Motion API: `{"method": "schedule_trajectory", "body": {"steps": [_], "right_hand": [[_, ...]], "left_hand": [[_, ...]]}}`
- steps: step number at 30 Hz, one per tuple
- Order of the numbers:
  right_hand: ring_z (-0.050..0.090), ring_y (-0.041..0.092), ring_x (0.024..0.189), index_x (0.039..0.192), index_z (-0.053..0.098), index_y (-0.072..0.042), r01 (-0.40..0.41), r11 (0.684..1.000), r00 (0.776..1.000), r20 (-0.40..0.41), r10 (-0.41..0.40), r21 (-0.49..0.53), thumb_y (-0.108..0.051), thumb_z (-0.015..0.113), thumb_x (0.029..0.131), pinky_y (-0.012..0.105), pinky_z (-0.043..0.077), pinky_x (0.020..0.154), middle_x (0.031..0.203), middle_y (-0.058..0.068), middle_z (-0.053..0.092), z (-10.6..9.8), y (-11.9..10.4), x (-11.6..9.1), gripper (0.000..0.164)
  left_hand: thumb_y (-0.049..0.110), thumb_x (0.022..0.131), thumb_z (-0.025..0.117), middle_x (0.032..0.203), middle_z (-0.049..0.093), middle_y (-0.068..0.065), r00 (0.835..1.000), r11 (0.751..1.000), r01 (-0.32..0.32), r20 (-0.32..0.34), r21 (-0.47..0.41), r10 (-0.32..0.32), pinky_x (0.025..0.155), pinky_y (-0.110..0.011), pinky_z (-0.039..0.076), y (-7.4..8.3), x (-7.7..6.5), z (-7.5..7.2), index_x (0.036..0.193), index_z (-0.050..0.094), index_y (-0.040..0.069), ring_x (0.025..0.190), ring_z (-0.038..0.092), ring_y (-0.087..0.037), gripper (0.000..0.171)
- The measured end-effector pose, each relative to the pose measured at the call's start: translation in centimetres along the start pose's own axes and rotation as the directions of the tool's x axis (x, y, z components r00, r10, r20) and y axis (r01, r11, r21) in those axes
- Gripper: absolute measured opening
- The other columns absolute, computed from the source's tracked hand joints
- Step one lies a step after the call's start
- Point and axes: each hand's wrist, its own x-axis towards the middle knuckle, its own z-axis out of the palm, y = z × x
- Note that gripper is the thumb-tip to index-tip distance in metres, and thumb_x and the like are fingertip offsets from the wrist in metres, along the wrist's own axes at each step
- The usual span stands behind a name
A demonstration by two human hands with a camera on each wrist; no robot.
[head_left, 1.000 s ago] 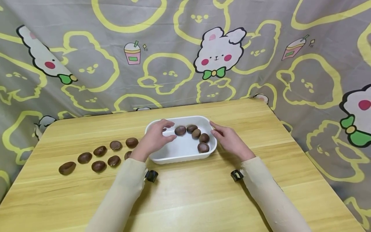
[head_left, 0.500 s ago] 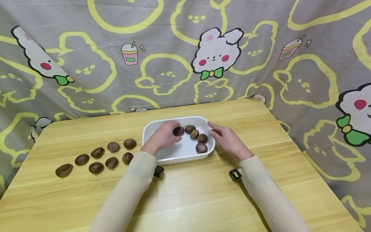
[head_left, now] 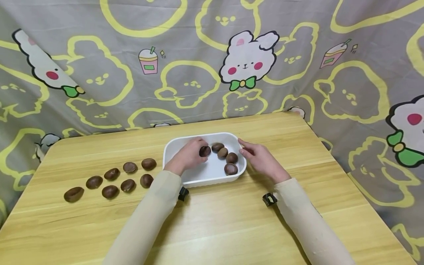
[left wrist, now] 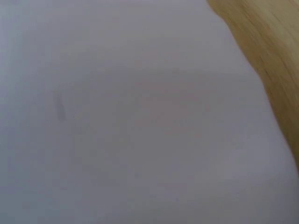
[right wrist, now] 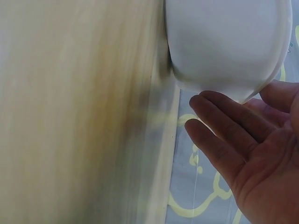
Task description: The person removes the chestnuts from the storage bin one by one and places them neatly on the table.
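Note:
A white tray (head_left: 212, 180) sits on the table with several brown chestnuts along its right side. My left hand (head_left: 189, 154) reaches into it, and thumb and fingertips pinch one chestnut (head_left: 205, 151) near the middle, partly hidden by the fingers. Just right of that lies another chestnut (head_left: 217, 147). My right hand (head_left: 263, 160) holds the tray's right end, thumb at the rim. From below, the right wrist view shows that hand's other fingers (right wrist: 219, 142) fairly straight beside the tray's end wall (right wrist: 219, 56). Only blurred white surface and a strip of wood fill the left wrist view.
On the wooden table (head_left: 232, 224), left of the tray, more chestnuts lie loosely in two rows, among them one at the far left (head_left: 73, 194) and one near the left sleeve (head_left: 146, 180). A patterned curtain (head_left: 185, 44) hangs behind the table.
My left hand has moved right inside the tray, and its fingers have closed around the chestnut there. My right hand stays at the tray's right end. The head view shifted slightly.

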Motion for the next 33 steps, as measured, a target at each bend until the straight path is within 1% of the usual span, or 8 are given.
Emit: {"method": "schedule_trajectory", "body": {"steps": [6, 9, 15, 17, 22, 27, 30, 33], "right_hand": [[0.044, 0.014, 0.115, 0.135, 0.039, -0.02, -0.006, 1.0, 1.0, -0.008, 0.006, -0.005, -0.031, 0.047, 0.094, 0.035, 0.036, 0.095, 0.13, 0.005, 0.045, 0.05, 0.03, 0.0, 0.044], [0.044, 0.014, 0.115, 0.135, 0.039, -0.02, -0.007, 1.0, 1.0, -0.007, 0.007, -0.004, -0.031, 0.046, 0.094, 0.035, 0.036, 0.095, 0.13, 0.005, 0.045, 0.03, 0.07, -0.05, 0.044], [0.044, 0.014, 0.115, 0.135, 0.04, -0.02, -0.006, 1.0, 1.0, -0.008, 0.006, 0.002, -0.032, 0.046, 0.094, 0.035, 0.036, 0.095, 0.13, 0.004, 0.045, 0.1, 0.04, -0.02, 0.044], [0.044, 0.015, 0.115, 0.135, 0.04, -0.02, -0.004, 1.0, 1.0, -0.009, 0.004, 0.002, -0.033, 0.046, 0.094, 0.035, 0.036, 0.095, 0.13, 0.004, 0.045, 0.12, 0.02, -0.01, 0.044], [0.044, 0.015, 0.114, 0.135, 0.039, -0.02, -0.012, 1.0, 1.0, -0.005, 0.012, 0.003, -0.033, 0.046, 0.094, 0.036, 0.036, 0.095, 0.13, 0.006, 0.046, 0.11, 0.0, -0.01, 0.044], [0.043, 0.015, 0.115, 0.135, 0.039, -0.022, -0.02, 1.0, 1.0, -0.002, 0.02, 0.003, -0.033, 0.046, 0.094, 0.036, 0.036, 0.095, 0.13, 0.006, 0.045, 0.08, 0.04, -0.03, 0.044], [0.043, 0.015, 0.115, 0.135, 0.039, -0.021, -0.023, 1.0, 1.0, 0.0, 0.023, 0.006, -0.033, 0.046, 0.094, 0.036, 0.036, 0.095, 0.13, 0.006, 0.045, 0.05, 0.02, -0.07, 0.044], [0.044, 0.014, 0.115, 0.135, 0.039, -0.021, -0.017, 1.0, 1.0, -0.001, 0.017, 0.003, -0.033, 0.046, 0.094, 0.036, 0.036, 0.095, 0.13, 0.005, 0.046, 0.02, -0.03, -0.07, 0.044]], "left_hand": [[0.013, 0.076, 0.071, 0.108, 0.048, -0.009, 0.998, 0.998, 0.06, 0.033, 0.019, -0.061, 0.089, -0.032, 0.038, 0.12, 0.18, 0.16, 0.109, 0.059, 0.002, 0.098, 0.046, -0.021, 0.037], [0.011, 0.076, 0.071, 0.105, 0.048, -0.008, 0.996, 0.997, 0.072, 0.041, 0.018, -0.073, 0.088, -0.032, 0.039, 0.2, 0.29, 0.25, 0.108, 0.058, 0.002, 0.096, 0.047, -0.021, 0.035], [0.0, 0.071, 0.07, 0.099, 0.053, -0.009, 0.998, 0.999, 0.033, 0.045, -0.029, -0.031, 0.087, -0.031, 0.039, -0.05, 0.33, 0.32, 0.102, 0.057, 0.0, 0.094, 0.049, -0.021, 0.034], [-0.002, 0.07, 0.07, 0.096, 0.054, -0.009, 0.999, 0.999, 0.025, 0.049, -0.04, -0.023, 0.085, -0.032, 0.04, -0.16, 0.33, 0.33, 0.1, 0.058, 0.0, 0.091, 0.049, -0.021, 0.033], [-0.001, 0.07, 0.071, 0.092, 0.053, -0.007, 0.997, 0.999, 0.038, 0.068, -0.036, -0.036, 0.081, -0.031, 0.041, -0.16, 0.35, 0.28, 0.097, 0.058, 0.002, 0.087, 0.049, -0.02, 0.03], [0.004, 0.07, 0.074, 0.095, 0.055, -0.008, 0.993, 0.997, 0.061, 0.101, -0.044, -0.056, 0.082, -0.031, 0.041, 0.06, 0.35, 0.21, 0.099, 0.059, 0.003, 0.088, 0.05, -0.02, 0.033], [0.005, 0.07, 0.074, 0.095, 0.057, -0.008, 0.991, 0.997, 0.061, 0.122, -0.057, -0.053, 0.083, -0.031, 0.041, 0.2, 0.2, 0.07, 0.1, 0.06, 0.003, 0.089, 0.051, -0.02, 0.034], [0.006, 0.07, 0.074, 0.094, 0.058, -0.007, 0.992, 0.996, 0.053, 0.118, -0.071, -0.045, 0.081, -0.03, 0.042, 0.27, -0.19, -0.24, 0.1, 0.061, 0.004, 0.088, 0.052, -0.02, 0.033]]}}
